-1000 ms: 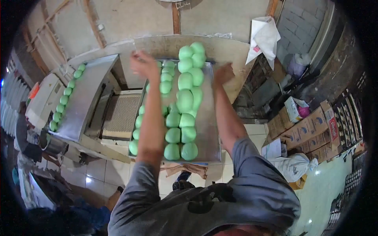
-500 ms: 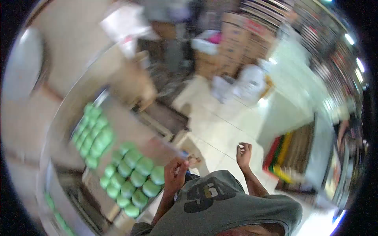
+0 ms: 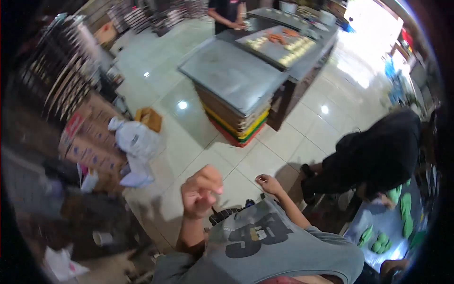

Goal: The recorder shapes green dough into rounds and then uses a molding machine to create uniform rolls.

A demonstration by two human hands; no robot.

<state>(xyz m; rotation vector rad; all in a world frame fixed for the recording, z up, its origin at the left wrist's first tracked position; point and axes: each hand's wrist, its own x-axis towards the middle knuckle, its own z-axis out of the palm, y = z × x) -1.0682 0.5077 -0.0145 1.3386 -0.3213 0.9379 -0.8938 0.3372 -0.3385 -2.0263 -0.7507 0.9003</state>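
Note:
My left hand point(image 3: 202, 191) is raised in front of my body over the tiled floor. Its fingers are loosely bent and apart, slightly blurred, with nothing seen between them. Lower and to the right, my right hand point(image 3: 268, 183) hangs beside my grey shirt point(image 3: 265, 241), its fingers curled inward around no visible thing. Neither hand touches anything. Ahead of both stands a stack of trays point(image 3: 234, 78), its top a bare metal sheet and its lower layers yellow, green and red.
Behind the stack, a worktable point(image 3: 302, 71) bears a tray of pale and orange dough pieces point(image 3: 283, 40); a person point(image 3: 227, 14) works there. At right, another person in black point(image 3: 378, 151) bends by green dough pieces point(image 3: 380, 244). Cardboard boxes point(image 3: 92, 137) and white bags point(image 3: 137, 139) lie left.
My view has swung right, away from the rows of green dough pieces. The tray stack now stands ahead, the boxes at left. My left hand has come up and its fingers have loosened.

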